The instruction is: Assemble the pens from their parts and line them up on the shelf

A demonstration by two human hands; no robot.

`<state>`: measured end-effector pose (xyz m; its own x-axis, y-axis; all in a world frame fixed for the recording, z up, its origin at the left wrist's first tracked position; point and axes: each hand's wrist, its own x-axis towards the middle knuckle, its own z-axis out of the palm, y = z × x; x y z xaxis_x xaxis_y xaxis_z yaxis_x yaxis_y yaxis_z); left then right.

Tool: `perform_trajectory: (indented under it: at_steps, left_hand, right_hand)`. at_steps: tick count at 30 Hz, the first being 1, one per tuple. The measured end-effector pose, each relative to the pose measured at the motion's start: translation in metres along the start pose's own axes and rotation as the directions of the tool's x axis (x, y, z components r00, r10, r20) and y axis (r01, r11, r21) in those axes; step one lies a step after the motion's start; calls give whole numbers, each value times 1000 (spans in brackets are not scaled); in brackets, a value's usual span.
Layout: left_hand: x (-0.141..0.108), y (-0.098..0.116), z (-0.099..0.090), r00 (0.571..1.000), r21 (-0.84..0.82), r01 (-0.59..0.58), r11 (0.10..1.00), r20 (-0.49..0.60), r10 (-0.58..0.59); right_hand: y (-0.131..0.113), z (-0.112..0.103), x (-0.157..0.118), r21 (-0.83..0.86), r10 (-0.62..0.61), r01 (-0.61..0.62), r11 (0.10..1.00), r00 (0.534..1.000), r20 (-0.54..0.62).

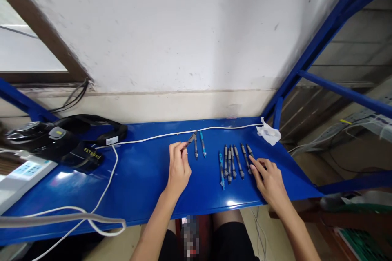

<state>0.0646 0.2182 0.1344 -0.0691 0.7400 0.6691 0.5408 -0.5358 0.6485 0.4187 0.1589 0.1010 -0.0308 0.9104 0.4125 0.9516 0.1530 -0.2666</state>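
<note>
My left hand [179,167] pinches a dark pen [192,137] between thumb and fingers, its tip pointing up and away. Just beyond, a dark pen [196,149] and a blue pen [203,145] lie on the blue table [137,179]. My right hand [269,177] has thumb and index finger closed at the rightmost dark pen [250,150] of a row; its lower part is partly hidden by the fingers. Left of it lie another dark pen [244,157], several more dark pens [238,163] close together and a blue pen [221,169].
A crumpled white tissue [268,133] sits at the back right. A white cable [162,135] runs along the rear edge. At left are a black device with a strap [88,155] and a white power strip [26,175]. Blue frame bars [306,57] rise at right.
</note>
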Motion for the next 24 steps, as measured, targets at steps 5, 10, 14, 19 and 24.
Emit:
perform_trajectory:
  at_steps: [5, 10, 14, 19, 24]
  left_hand:
    - [0, 1, 1, 999, -96, 38, 995, 20, -37]
    - [2, 3, 3, 965, -345, 257, 903, 148, -218]
    - [1, 2, 5, 926, -525, 376, 763, 246, -287]
    - [19, -11, -1, 931, -551, 364, 750, 204, -302]
    - [66, -43, -14, 844, -751, 447, 486, 174, -508]
  right_hand:
    - [-9, -5, 2, 16, -19, 20, 1000, 998, -55]
    - [-63, -9, 21, 428, 46, 16, 903, 990, -133]
    - [-139, 2, 56, 701, -30, -30, 712, 997, 73]
    - [-206, 35, 115, 881, -206, -147, 450, 943, 262]
    - [-234, 66, 157, 915, -242, -378, 142, 883, 403]
